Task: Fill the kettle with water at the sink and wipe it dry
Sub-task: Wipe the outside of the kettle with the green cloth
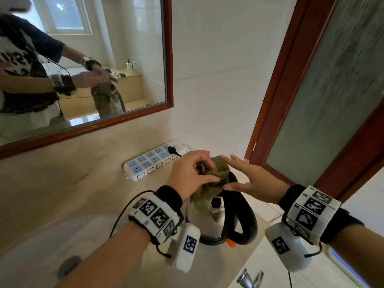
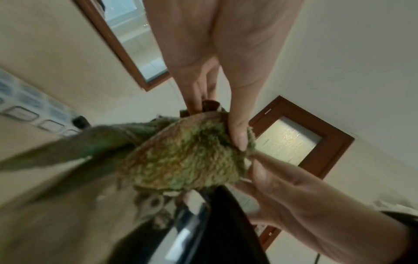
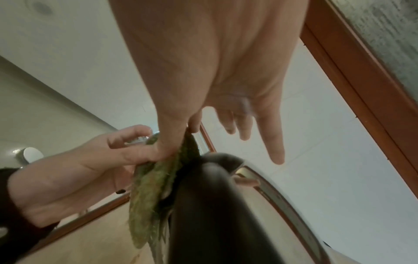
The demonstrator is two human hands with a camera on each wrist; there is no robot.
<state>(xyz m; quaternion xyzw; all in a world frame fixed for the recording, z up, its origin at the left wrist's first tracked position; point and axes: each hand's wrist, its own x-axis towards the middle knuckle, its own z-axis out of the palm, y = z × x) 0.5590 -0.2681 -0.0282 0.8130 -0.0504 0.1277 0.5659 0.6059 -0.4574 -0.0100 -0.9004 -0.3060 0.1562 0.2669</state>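
Observation:
A steel kettle [image 1: 216, 225] with a black loop handle [image 1: 245, 217] stands on the counter to the right of the sink. A green cloth [image 1: 209, 190] is draped over its top and hangs down its near side. My left hand [image 1: 207, 171] pinches the cloth at the kettle's top, with the thumb [image 2: 239, 139] pressed on the fabric [image 2: 187, 157]. My right hand [image 1: 225, 172] meets it from the right. Its thumb [image 3: 165, 148] and forefinger nip the cloth's [image 3: 153, 187] upper edge, and its other fingers stay straight. The cloth hides the lid and spout.
A white power strip [image 1: 151, 161] with a black plug lies against the back wall, just behind the kettle. The sink basin [image 1: 52, 235] with its drain [image 1: 68, 265] is at the lower left, and a chrome tap [image 1: 247, 277] at the bottom edge. A wood-framed door [image 1: 322, 90] stands to the right.

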